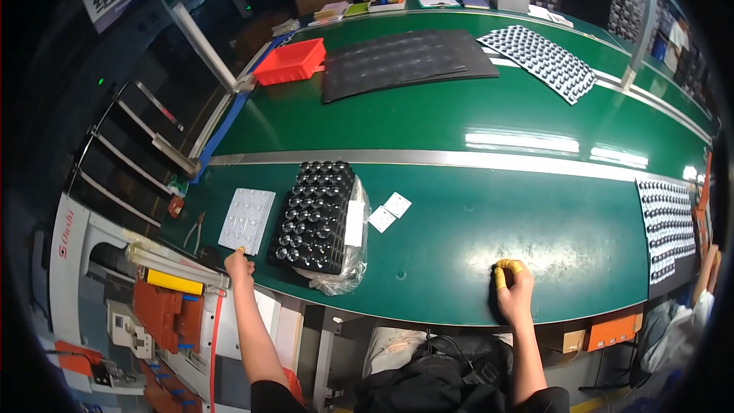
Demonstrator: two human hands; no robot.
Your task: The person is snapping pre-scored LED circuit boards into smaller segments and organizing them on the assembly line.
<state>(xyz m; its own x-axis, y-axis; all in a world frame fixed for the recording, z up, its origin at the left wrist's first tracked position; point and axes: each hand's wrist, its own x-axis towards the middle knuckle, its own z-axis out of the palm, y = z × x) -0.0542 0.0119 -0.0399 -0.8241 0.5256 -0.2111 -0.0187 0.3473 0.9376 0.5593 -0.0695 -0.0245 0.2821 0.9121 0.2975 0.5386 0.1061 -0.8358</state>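
Note:
At the left, my left hand [239, 264] has its fingers closed at the near edge of a flat white panel [248, 218] marked off in small squares. My right hand [515, 287] is low over the green bench top, with yellow covers on its thumb and forefinger. Those two fingertips come together; anything between them is too small to make out. Between my hands, nearer the left, stands a black tray of shiny domed lenses [315, 218] with clear plastic wrap [344, 277] beside it. Two small white square boards [388, 212] lie just to its right.
Pliers [196, 231] lie left of the panel. Farther back are a red bin [290, 61], dark flat sheets [405, 65] and a white sheet of black parts [541, 61]. Another such sheet [667, 222] lies at the right end, near another person's arm [705, 279]. A metal strip [428, 157] crosses the bench.

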